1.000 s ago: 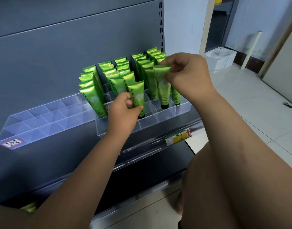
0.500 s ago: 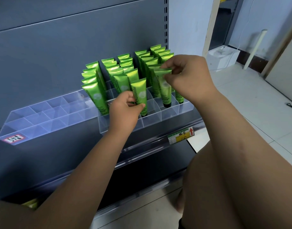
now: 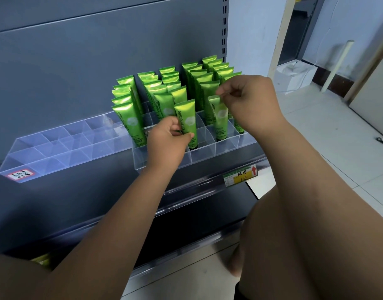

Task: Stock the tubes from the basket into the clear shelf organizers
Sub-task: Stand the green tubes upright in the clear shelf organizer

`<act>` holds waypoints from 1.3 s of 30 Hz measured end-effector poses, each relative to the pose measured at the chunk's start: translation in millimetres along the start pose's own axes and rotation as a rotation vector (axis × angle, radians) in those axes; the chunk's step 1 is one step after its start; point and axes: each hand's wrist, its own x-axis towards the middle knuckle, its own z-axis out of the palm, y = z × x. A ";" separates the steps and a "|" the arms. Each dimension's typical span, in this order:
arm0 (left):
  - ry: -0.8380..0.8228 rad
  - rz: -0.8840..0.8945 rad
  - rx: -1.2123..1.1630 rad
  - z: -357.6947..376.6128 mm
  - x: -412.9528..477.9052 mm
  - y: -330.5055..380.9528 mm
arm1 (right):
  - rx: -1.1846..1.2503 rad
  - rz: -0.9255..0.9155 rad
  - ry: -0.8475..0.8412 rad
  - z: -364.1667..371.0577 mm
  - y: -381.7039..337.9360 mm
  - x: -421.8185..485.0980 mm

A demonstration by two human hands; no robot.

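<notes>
Several green Chamomile tubes stand upright in a clear shelf organizer [image 3: 227,149] on the grey shelf. My left hand [image 3: 166,141] pinches one green tube [image 3: 187,120] low on its body, standing in a front-middle slot. My right hand [image 3: 249,105] pinches the flat top edge of another green tube [image 3: 217,118], which stands cap-down in a slot further right. The basket is out of view.
A second clear organizer [image 3: 56,148] with empty compartments and a red label sits to the left. A yellow price tag [image 3: 240,176] hangs on the shelf edge. My bare knee [image 3: 294,213] is at lower right. Tiled floor and a white box [image 3: 294,76] lie to the right.
The right-hand tube has sunk lower into its slot. The left hand stays on its tube.
</notes>
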 end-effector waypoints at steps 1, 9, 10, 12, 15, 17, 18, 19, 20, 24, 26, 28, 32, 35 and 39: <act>-0.003 0.003 0.001 0.0 -0.4 0.5 | -0.005 -0.003 0.003 1.0 0.5 0.2; -0.018 0.007 0.016 -0.2 -2.3 1.7 | -0.026 0.006 0.010 5.2 -0.7 0.6; -0.018 0.007 0.019 -0.2 -2.7 2.1 | -0.035 0.006 0.013 5.2 -0.9 0.7; -0.014 0.007 0.024 -0.3 -3.4 2.8 | -0.051 0.003 0.018 4.7 -0.9 0.8; -0.008 0.008 0.033 -0.1 -3.8 4.2 | -0.073 -0.011 0.017 3.9 -0.6 0.6; -0.004 0.011 0.031 0.5 -3.7 2.5 | -0.105 -0.031 0.021 3.5 -1.0 0.0; 0.005 0.005 0.023 0.4 -3.7 1.5 | -0.114 -0.038 0.022 3.0 -1.4 -0.5; 0.019 -0.008 0.011 -0.4 -3.4 0.6 | -0.119 -0.043 0.024 2.5 -1.6 -1.0; 0.033 -0.022 -0.002 -1.2 -2.5 -0.1 | -0.126 -0.053 0.026 2.1 -1.5 -1.4; 0.057 -0.052 -0.023 -2.9 0.1 0.3 | -0.169 -0.107 0.042 3.3 -1.2 -1.0; 0.055 -0.050 -0.022 -2.3 -0.1 0.8 | -0.198 -0.130 0.053 4.0 -0.4 0.7; 0.054 -0.043 -0.012 -2.2 0.0 -0.4 | -0.239 -0.165 0.062 5.4 1.2 2.0; 0.053 -0.031 0.016 -2.0 0.7 -2.3 | -0.244 -0.238 0.067 9.2 4.2 4.3; 0.047 -0.028 0.026 -1.8 1.0 -3.0 | -0.255 -0.250 0.068 11.0 6.1 7.3; 0.046 -0.023 0.035 -1.7 0.8 -4.2 | -0.272 -0.248 0.073 11.6 8.4 8.7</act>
